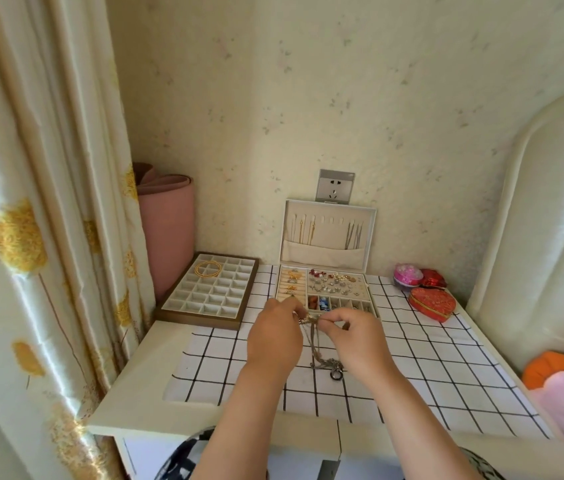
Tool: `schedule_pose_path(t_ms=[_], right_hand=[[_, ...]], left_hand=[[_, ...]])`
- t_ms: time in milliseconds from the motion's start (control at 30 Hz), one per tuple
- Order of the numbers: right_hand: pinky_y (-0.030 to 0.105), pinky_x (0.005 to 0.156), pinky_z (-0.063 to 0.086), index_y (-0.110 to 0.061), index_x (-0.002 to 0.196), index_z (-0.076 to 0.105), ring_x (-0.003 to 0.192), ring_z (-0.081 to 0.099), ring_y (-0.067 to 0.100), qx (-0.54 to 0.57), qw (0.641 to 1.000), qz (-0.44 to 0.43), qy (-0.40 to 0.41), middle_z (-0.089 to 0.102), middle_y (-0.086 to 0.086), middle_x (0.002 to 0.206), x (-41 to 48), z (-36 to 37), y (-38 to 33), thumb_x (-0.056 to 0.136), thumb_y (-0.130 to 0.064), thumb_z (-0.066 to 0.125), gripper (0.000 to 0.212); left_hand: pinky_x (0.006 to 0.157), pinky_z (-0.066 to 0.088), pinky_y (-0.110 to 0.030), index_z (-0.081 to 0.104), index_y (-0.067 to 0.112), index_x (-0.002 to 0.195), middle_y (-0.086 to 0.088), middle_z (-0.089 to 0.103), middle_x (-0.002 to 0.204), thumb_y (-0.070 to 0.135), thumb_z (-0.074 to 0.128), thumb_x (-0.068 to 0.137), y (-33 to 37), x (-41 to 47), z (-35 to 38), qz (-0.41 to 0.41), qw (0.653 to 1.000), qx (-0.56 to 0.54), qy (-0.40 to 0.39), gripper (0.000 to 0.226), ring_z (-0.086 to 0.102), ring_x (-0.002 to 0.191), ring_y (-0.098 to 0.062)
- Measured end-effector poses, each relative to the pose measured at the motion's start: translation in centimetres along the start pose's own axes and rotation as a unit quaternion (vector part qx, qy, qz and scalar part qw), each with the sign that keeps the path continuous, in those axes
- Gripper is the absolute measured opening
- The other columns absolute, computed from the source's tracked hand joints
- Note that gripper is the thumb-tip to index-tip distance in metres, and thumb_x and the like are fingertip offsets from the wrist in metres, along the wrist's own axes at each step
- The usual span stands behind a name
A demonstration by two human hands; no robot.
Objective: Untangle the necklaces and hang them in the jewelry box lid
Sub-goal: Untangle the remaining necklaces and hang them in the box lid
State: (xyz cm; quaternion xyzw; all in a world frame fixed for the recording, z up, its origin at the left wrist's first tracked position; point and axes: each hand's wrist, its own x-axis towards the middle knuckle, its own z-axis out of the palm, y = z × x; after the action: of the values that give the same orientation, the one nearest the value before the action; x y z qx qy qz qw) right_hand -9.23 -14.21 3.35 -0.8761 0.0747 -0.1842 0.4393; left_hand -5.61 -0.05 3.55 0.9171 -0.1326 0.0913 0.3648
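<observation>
Now, with the left hand (275, 336) and right hand (353, 336) each pinching the tangled necklaces (322, 351) above the tabletop (156, 382), tease strands apart gently, never yanking, before reaching for the jewelry box lid (331, 232).

Speckled cream wall (343, 98), floral curtain (31, 202), white desk (142, 386).

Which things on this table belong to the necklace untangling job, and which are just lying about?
Job: tangled necklaces, pinched by left hand and right hand; jewelry box lid, with gold chains and silver chains hanging.
Lying about: compartment tray with gold bangles; red heart box; pink round box; rolled pink mat.
</observation>
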Motion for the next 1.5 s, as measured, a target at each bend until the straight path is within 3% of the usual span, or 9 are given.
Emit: schedule_pose_path(t_ms=[167,267,400,600,867,1000,1133,1333,1500], right_hand=[[0.018,0.08,0.048,-0.025,0.087,0.076,0.089,0.067,0.005,0.129,0.991,0.039,-0.02,0.074,-0.007,0.091,0.2,-0.1,-0.6,0.088,-0.014,0.072,0.012],[0.013,0.072,0.048,-0.022,0.088,0.076,0.081,0.067,0.001,0.175,0.983,0.052,-0.024,0.075,-0.006,0.086,0.3,-0.1,-0.7,0.089,-0.013,0.07,0.011],[0.008,0.055,0.041,-0.016,0.089,0.077,0.055,0.058,-0.008,0.198,0.977,0.069,-0.03,0.069,-0.014,0.066,0.5,-0.2,-0.7,0.09,-0.011,0.07,0.008],[0.006,0.049,0.038,-0.01,0.094,0.074,0.045,0.052,-0.008,0.2,0.976,0.043,-0.079,0.056,-0.022,0.046,0.5,-0.6,-0.8,0.092,-0.01,0.068,0.007],[0.015,0.075,0.05,-0.024,0.086,0.075,0.079,0.068,0.003,0.123,0.991,-0.001,-0.043,0.074,-0.007,0.08,0.7,0.7,-0.8,0.091,-0.016,0.069,0.011],[0.008,0.07,0.044,-0.032,0.087,0.072,0.08,0.063,-0.001,0.09,0.996,-0.022,0.001,0.071,-0.014,0.082,0.3,1.5,-0.7,0.089,-0.02,0.071,0.013],[0.018,0.074,0.042,-0.033,0.095,0.069,0.09,0.06,0.002,0.081,0.996,0.003,0.046,0.068,-0.017,0.097,0.1,1.7,-0.5,0.088,-0.025,0.071,0.011],[0.015,0.059,0.043,-0.031,0.078,0.075,0.061,0.056,-0.002,0.063,0.998,-0.014,0.004,0.068,-0.022,0.072,-0.4,1.4,-0.9,0.076,-0.037,0.082,0.009],[0.018,0.073,0.045,-0.031,0.081,0.074,0.078,0.063,-0.005,0.054,0.996,-0.004,-0.076,0.071,-0.016,0.081,0.0,0.9,-0.1,0.088,-0.026,0.073,0.008]], left_hand=[[0.066,0.043,-0.01,0.063,0.031,0.101,0.004,0.056,0.112,0.02,0.059,0.094,-0.1,0.0,0.4,-0.045,0.984,-0.164,-0.058,0.014,0.058,0.087,-0.007],[0.074,0.049,-0.02,0.068,0.033,0.103,0.008,0.061,0.115,0.025,0.068,0.086,-0.1,-0.2,0.7,-0.065,0.957,-0.254,-0.121,0.019,0.061,0.099,-0.009],[0.079,0.045,-0.015,0.07,0.033,0.106,0.015,0.066,0.108,0.016,0.06,0.092,0.0,0.1,-0.1,-0.029,0.957,-0.277,-0.085,0.024,0.061,0.097,-0.001],[0.079,0.051,-0.014,0.076,0.026,0.093,0.009,0.075,0.09,0.01,0.064,0.093,-0.2,0.2,-0.9,-0.015,0.935,-0.35,-0.058,0.019,0.066,0.082,0.001],[0.08,0.058,-0.038,0.077,0.02,0.09,0.008,0.071,0.073,0.021,0.056,0.099,-0.9,0.7,-1.1,-0.071,0.947,-0.306,-0.062,0.023,0.058,0.057,-0.002],[0.083,0.059,-0.047,0.075,0.013,0.088,0.002,0.067,0.066,0.02,0.055,0.1,-0.9,0.7,-1.3,-0.117,0.919,-0.371,-0.066,0.024,0.057,0.055,-0.008],[0.077,0.062,-0.039,0.075,0.01,0.09,-0.005,0.076,0.078,0.02,0.06,0.098,-0.7,0.7,-1.7,-0.138,0.902,-0.403,-0.072,0.02,0.062,0.056,-0.014],[0.07,0.062,-0.031,0.077,0.008,0.089,-0.011,0.076,0.073,0.022,0.071,0.09,-0.6,0.7,-2.1,-0.135,0.908,-0.388,-0.084,0.015,0.074,0.067,-0.021],[0.069,0.061,-0.027,0.077,0.009,0.087,-0.005,0.076,0.073,0.021,0.071,0.09,-1.1,0.6,-2.3,-0.115,0.929,-0.338,-0.094,0.014,0.072,0.063,-0.017]])
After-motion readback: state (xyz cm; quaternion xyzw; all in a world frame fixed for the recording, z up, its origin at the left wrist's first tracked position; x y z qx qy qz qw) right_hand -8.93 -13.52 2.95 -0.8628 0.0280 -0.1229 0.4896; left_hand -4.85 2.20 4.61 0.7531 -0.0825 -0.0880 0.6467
